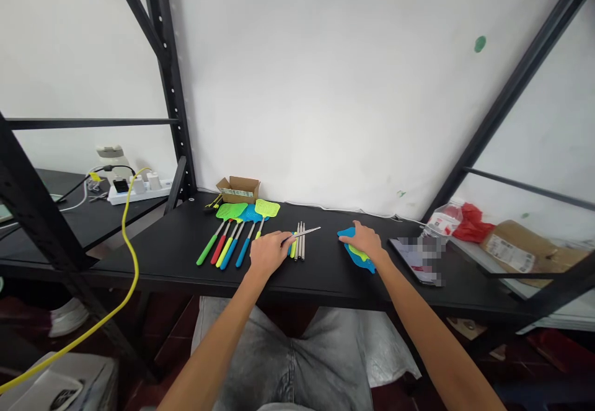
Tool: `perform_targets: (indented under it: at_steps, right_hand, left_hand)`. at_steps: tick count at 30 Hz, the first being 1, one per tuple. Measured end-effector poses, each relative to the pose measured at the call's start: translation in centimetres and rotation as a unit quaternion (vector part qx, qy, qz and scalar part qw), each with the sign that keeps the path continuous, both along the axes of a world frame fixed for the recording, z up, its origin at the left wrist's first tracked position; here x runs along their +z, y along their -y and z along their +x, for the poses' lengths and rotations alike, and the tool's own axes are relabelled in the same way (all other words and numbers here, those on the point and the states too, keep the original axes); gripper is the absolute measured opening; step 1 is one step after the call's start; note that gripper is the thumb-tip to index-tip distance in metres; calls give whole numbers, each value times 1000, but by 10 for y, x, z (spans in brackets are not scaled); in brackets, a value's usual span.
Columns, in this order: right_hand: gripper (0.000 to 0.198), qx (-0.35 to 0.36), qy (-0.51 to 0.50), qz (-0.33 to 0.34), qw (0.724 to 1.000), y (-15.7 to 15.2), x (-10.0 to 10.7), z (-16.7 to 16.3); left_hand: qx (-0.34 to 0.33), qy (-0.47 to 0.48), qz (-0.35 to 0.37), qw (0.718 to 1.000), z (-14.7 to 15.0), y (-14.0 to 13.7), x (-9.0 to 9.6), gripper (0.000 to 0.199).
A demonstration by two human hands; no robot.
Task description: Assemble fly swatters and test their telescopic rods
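Observation:
My left hand point(270, 253) pinches a thin silver metal rod point(307, 232), which points right over the table. Just beyond that hand, several more metal rods point(300, 242) lie side by side, next to blue and yellow handles point(293, 245) partly hidden by my fingers. My right hand point(366, 241) grips at a small pile of blue and yellow-green fly swatter heads point(360, 261); its fingers and thumb close on a blue one. To the left lies a row of fly swatters point(232, 237) with green, red, yellow and blue handles, their heads overlapping toward the wall.
An open cardboard box point(239, 190) stands behind the swatters on the black table point(171, 243). A phone point(416, 261) lies right of my right arm, near a plastic bag point(444, 219). A yellow cable point(132, 256) hangs left from a power strip point(139, 191). Black metal posts frame the table.

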State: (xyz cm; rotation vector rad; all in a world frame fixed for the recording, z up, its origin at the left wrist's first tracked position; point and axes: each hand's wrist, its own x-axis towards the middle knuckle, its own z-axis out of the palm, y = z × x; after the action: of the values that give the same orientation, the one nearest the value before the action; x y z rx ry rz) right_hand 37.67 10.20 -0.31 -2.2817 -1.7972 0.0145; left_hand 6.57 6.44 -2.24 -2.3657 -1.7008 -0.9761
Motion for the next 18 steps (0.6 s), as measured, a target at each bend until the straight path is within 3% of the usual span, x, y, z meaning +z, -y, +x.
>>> perform_targets:
  at_steps: [3,11,15,18]
  right_hand:
    - [96,-20,-16,-34,999,-2,-4,5]
    - [100,-16,-2,-19,1000,-5,-3,8]
    - [90,9,31,-14,999,-6,1,9]
    - [72,27,58,-3,998,-8,5,11]
  left_hand:
    - [-1,1,0,1000,0,0,0,43]
    - [-4,4,-11,1000,-1,2,2,42]
    - [-8,13,-18,1000,-1,3,4,42]
    - [-10,25,-24,999,-1,3,4,42]
